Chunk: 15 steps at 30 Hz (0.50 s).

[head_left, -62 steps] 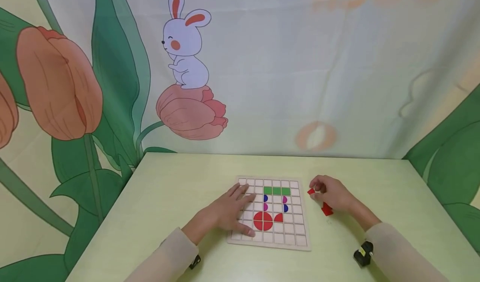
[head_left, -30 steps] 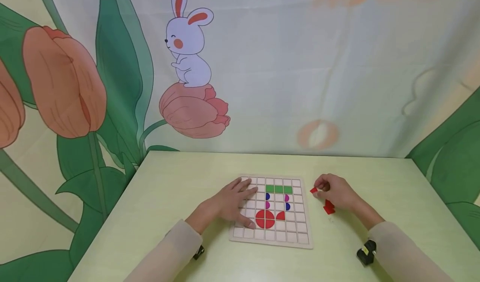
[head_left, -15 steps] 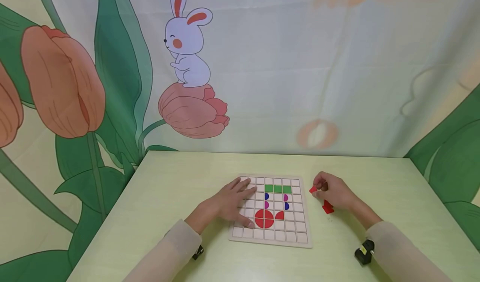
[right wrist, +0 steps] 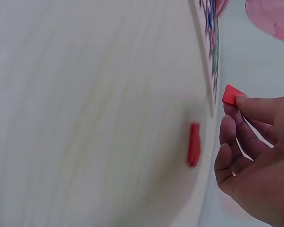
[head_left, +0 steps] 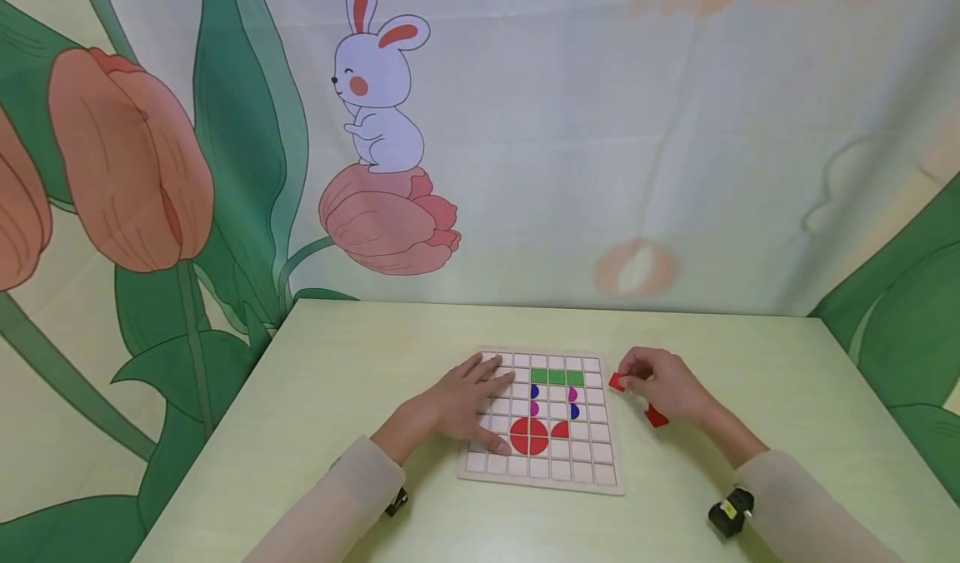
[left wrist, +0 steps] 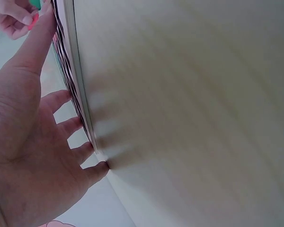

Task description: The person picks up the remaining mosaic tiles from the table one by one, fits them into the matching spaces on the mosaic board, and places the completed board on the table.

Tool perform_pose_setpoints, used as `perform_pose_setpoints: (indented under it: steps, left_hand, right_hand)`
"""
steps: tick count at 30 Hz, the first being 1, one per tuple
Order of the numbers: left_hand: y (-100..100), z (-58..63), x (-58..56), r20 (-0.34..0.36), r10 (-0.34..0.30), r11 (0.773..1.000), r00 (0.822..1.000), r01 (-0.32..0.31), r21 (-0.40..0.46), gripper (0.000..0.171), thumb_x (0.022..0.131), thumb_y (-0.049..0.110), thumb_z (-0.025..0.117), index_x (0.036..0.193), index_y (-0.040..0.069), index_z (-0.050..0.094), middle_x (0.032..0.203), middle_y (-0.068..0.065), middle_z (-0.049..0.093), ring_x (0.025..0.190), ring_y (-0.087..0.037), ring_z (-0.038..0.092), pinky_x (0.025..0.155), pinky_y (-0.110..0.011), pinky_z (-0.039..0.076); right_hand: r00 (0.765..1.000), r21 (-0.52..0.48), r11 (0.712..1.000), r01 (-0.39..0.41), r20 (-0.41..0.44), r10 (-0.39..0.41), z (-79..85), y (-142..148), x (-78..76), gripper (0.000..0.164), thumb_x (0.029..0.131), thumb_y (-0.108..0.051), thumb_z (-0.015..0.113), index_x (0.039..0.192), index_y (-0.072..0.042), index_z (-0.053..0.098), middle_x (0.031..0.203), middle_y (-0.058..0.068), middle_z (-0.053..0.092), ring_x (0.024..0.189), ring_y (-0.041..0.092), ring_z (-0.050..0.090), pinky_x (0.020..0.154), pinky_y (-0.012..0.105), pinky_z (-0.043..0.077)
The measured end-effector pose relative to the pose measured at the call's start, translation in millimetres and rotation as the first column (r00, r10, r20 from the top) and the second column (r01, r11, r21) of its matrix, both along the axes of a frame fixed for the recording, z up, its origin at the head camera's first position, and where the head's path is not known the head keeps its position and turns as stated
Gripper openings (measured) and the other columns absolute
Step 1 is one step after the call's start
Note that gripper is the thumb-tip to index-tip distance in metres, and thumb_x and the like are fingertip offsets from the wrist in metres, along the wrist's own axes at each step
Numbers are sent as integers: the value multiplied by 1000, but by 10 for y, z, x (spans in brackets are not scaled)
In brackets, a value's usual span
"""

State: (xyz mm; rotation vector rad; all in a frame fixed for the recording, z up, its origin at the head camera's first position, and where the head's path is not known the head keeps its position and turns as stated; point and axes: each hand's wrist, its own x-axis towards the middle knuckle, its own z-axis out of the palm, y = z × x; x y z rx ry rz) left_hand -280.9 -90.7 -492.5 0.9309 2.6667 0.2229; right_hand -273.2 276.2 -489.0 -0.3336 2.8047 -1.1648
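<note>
A square wooden grid board (head_left: 592,473) lies on the table, with coloured pieces set in some cells. My left hand (head_left: 459,403) rests spread over the board's left part, its fingers straight. Beyond the board's right edge, my right hand (head_left: 667,381) pinches a small red piece (right wrist: 232,94) between thumb and index finger, held above the table. Another red piece (right wrist: 194,144) lies on the table under the right hand, seen partly hidden in the head view. On the board sit green squares (head_left: 557,376), a red circle of quarter pieces (head_left: 519,445) and a lone red quarter piece (head_left: 561,430).
Small blue (head_left: 574,411) and magenta (head_left: 573,394) half-round pieces sit in the board's middle cells. A pale wood-grain table (head_left: 360,346) carries everything. Behind it hangs a printed cloth (head_left: 525,171) with a rabbit and tulips.
The right hand has turned slightly and brought its red piece a little left, towards the board's edge. The left hand stays on the board.
</note>
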Motion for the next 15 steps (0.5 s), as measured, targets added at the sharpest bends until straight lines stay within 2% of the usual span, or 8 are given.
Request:
perform_pose_setpoints:
  steps: [4, 9, 13, 15]
  left_hand:
    - [-3, 1, 4, 2, 6, 1000, 1000, -6, 10, 116, 80, 75, 77, 171, 24, 24, 179, -8, 9, 163, -37, 3, 131, -54, 14]
    - [3, 16, 8, 4, 13, 1000, 1000, -13, 2, 118, 79, 76, 78, 171, 26, 24, 179, -6, 8, 164, -36, 3, 131, -54, 14]
    - [5, -1, -1, 3, 19, 1000, 1000, -19, 0, 118, 79, 77, 77, 171, 27, 23, 179, -4, 7, 164, -36, 1, 131, -55, 13]
    - [5, -14, -5, 3, 21, 1000, 1000, -21, -2, 118, 78, 77, 77, 171, 28, 22, 179, -4, 7, 164, -35, 1, 131, -55, 13]
  right_hand:
    - [995, -9, 995, -104, 4, 104, 74, -160, 77, 8, 100, -4, 71, 98, -12, 70, 93, 2, 66, 89, 23, 58, 70, 30, 52]
    - [980, -12, 980, -198, 26, 199, 91, -346, 175, 8, 99, -6, 74, 98, -13, 70, 91, -2, 66, 89, 20, 58, 74, 27, 51]
    - [969, -13, 971, -240, 52, 240, 91, -446, 246, 9, 98, -5, 75, 97, -12, 71, 90, -2, 66, 88, 20, 59, 75, 25, 52]
    - [969, -14, 971, -237, 76, 237, 85, -481, 275, 8, 97, -5, 76, 97, -11, 71, 89, -1, 65, 88, 20, 58, 74, 25, 53]
